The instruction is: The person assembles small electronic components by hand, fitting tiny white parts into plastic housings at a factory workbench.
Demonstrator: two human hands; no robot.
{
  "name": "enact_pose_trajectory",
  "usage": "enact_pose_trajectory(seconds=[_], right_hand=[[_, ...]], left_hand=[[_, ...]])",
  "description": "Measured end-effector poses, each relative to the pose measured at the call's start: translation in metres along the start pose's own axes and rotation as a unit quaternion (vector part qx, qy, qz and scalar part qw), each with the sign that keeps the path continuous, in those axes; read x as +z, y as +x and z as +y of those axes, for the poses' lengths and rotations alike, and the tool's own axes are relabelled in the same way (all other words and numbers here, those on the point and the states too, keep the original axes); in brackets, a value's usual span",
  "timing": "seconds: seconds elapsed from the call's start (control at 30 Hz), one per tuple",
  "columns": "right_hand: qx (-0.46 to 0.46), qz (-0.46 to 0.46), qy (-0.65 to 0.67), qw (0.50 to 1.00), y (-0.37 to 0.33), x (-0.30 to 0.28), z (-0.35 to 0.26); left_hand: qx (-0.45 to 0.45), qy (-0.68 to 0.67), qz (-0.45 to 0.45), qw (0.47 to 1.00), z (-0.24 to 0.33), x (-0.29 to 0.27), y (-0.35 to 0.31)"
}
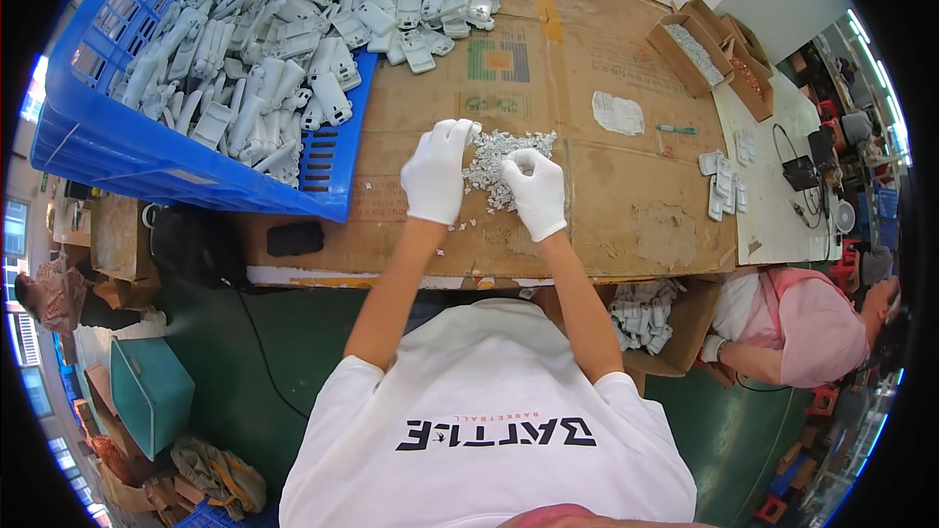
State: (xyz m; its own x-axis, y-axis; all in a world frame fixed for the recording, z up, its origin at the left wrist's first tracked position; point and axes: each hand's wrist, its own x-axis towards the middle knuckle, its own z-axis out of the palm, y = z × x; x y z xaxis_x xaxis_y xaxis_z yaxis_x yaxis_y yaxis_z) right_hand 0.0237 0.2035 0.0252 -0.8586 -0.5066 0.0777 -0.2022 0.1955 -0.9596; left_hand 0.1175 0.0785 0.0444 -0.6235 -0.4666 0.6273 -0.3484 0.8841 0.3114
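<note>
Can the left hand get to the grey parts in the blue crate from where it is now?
Probably yes. The left hand rests by the pile of small parts, and the blue crate lies tipped just beside it, open toward the hand, nothing between.

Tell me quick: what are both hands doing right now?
Left hand: open, gloved, fingers resting on the edge of the pile of small grey parts.
Right hand: fingertips pinched in the pile; whether it holds a part cannot be told.
</note>
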Motion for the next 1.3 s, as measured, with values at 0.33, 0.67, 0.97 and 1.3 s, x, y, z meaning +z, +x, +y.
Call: enact_pose_trajectory(seconds=[0.33, 0.67, 0.97, 1.3], right_hand=[[-0.081, 0.021, 0.067, 0.994, 0.014, 0.032, -0.035], [-0.124, 0.077, -0.025, 0.989, -0.001, 0.021, -0.037], [-0.039, 0.018, 0.111, 0.993, -0.003, 0.012, -0.035], [-0.056, -0.17, -0.018, 0.984, 0.009, -0.025, -0.041]], left_hand=[[-0.226, -0.446, -0.14, 0.855, -0.02, -0.001, 0.027], [-0.173, -0.283, 0.039, 0.943, 0.04, -0.011, -0.001], [-0.171, -0.269, 0.036, 0.947, 0.04, -0.011, -0.02], [-0.162, -0.324, -0.039, 0.931, 0.039, -0.016, -0.021]])
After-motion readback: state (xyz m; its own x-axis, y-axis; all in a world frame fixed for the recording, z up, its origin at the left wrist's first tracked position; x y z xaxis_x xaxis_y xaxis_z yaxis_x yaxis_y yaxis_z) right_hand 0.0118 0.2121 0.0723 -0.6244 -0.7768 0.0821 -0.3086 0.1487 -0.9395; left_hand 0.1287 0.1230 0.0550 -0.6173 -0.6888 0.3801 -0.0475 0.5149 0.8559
